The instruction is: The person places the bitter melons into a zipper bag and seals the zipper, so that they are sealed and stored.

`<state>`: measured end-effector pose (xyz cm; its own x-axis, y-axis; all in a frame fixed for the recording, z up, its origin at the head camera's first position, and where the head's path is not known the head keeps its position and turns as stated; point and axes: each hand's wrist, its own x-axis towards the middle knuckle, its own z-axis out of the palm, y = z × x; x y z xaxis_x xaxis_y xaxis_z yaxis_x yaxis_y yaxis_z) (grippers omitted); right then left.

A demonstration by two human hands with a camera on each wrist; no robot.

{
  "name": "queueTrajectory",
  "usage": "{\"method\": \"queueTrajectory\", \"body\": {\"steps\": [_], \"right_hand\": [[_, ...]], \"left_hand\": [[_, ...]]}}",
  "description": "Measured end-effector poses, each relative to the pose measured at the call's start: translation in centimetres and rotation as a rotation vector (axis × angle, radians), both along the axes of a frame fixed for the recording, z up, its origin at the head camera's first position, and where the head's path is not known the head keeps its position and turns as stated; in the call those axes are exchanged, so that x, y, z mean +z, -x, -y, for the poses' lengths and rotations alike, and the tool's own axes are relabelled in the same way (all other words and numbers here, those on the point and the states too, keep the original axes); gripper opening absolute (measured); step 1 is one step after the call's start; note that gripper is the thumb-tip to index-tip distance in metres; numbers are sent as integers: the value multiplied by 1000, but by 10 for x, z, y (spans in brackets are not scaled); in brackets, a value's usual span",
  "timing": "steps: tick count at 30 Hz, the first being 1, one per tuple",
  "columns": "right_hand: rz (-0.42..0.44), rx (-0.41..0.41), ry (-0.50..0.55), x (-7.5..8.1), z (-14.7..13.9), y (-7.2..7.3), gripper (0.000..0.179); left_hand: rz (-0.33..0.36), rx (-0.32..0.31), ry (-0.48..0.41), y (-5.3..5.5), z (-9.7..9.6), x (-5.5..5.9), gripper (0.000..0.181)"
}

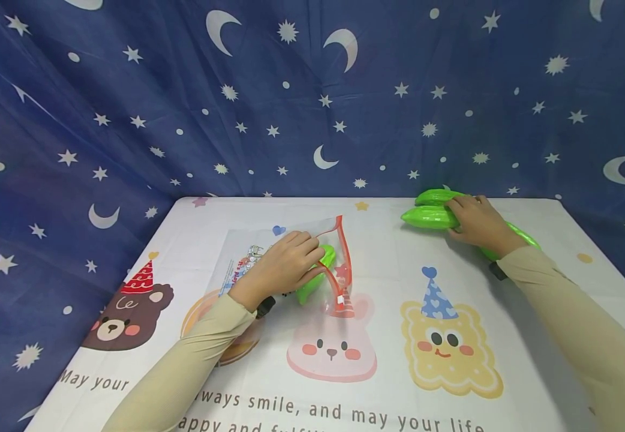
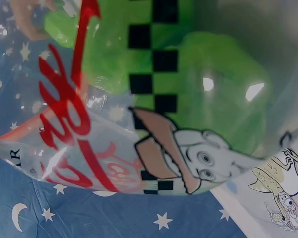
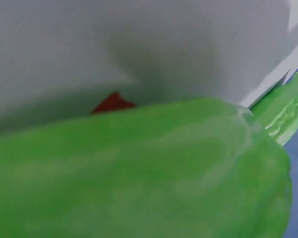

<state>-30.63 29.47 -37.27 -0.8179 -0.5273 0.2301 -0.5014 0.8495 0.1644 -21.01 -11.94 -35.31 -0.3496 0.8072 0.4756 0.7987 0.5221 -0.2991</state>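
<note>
My left hand grips a clear zip bag near its red-edged mouth, which gapes toward the right. Inside the bag lies a green toy vegetable, also seen as a green shape through the printed plastic in the left wrist view. At the table's back right, my right hand has its fingers curled over a long, shiny green toy vegetable with a pointed end. Another green one lies right behind it. A third green piece shows partly beyond the right wrist.
A white tablecloth printed with cartoon figures and lettering covers the table. Its back edge meets a blue curtain with moons and stars. The bag's white slider sits at the near end of the red zip.
</note>
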Motion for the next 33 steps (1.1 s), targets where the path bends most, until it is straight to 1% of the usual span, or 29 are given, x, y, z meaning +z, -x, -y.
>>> {"method": "queueTrajectory", "body": {"steps": [6,13,20,26,33], "right_hand": [[-70,46,12,-2,-4,0,60],[-149,116,23,1,0,-7,62],[-183,183,37,6,6,-14,62],[-230,270,81,11,14,-23,61],[-314,390,112,14,30,-31,60]], "left_hand": [[3,-2,-2,0,0,0,21],[3,-4,-6,0,0,0,21],[4,1,-3,0,0,0,20],[5,-4,-8,1,1,0,20],[4,-12,-19,1,1,1,20]]}}
